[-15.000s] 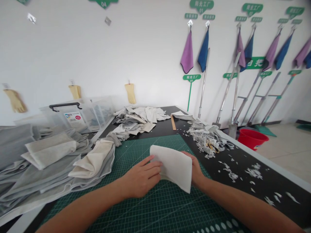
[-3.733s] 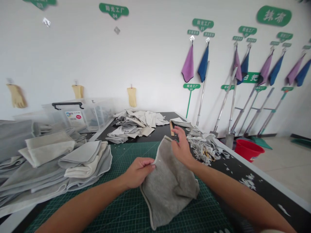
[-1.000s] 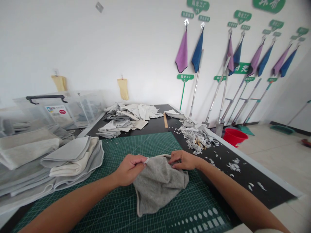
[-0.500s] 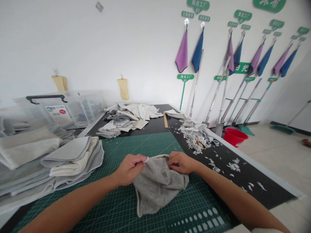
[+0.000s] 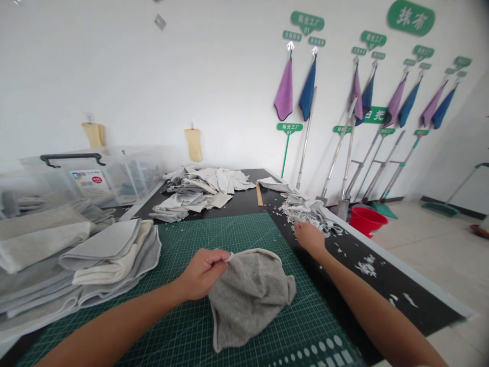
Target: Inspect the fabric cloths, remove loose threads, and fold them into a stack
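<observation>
A grey cloth piece (image 5: 252,290) with a pale edge lies crumpled over the green cutting mat (image 5: 237,229). My left hand (image 5: 208,270) pinches its upper left edge between thumb and fingers, where a small white fold pokes out. My right hand (image 5: 310,238) is off the cloth, at the near side of a heap of pale shredded scraps (image 5: 296,211). Its fingers look curled, and whatever may be in them is hidden behind the hand. The gold-handled scissors seen earlier in that heap are out of sight now.
Folded grey and white cloths (image 5: 110,244) are stacked at left, before a clear plastic box (image 5: 91,178). A pile of cloth pieces (image 5: 206,186) lies at the back near a wooden ruler (image 5: 259,194). Beyond the black table's right edge stands a red bucket (image 5: 367,221).
My right hand has let go of the cloth's upper edge and moved right and forward to the scraps. My left hand keeps its pinch. The view has tilted up slightly.
</observation>
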Demonstrator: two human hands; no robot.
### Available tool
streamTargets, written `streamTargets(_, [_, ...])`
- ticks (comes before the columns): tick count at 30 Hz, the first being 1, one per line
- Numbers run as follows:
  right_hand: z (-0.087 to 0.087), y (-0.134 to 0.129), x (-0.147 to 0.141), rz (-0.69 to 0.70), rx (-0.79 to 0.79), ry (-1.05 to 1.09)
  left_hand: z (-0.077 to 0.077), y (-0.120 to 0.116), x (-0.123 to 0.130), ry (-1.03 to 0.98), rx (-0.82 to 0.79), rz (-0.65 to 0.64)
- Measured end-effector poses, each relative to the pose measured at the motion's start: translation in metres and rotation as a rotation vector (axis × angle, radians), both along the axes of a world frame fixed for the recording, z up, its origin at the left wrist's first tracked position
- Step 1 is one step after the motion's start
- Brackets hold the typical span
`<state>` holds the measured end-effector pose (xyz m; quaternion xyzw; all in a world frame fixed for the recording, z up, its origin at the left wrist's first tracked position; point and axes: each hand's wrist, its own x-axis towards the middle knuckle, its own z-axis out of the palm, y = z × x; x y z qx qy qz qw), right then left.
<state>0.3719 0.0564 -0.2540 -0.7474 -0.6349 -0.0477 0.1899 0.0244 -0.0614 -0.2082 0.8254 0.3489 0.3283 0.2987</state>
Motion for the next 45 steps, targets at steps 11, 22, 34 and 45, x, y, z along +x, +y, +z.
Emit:
streamTargets(11, [-0.003, 0.004, 0.000, 0.153, 0.062, 0.064, 0.001, -0.001, 0.001, 0.028, -0.003, 0.011])
streamTargets(22, [0.008, -0.044, -0.052, 0.857, 0.053, 0.085, 0.001, -0.005, -0.001, -0.097, -0.194, -0.026])
streamTargets(34, [-0.004, -0.053, -0.080, 0.682, -0.020, 0.156, 0.024, -0.008, -0.014, 0.048, 0.088, -0.047])
streamTargets(45, [0.073, -0.085, -0.094, 0.701, 0.305, 0.587, 0.021, 0.012, -0.023, 0.653, 0.140, 0.227])
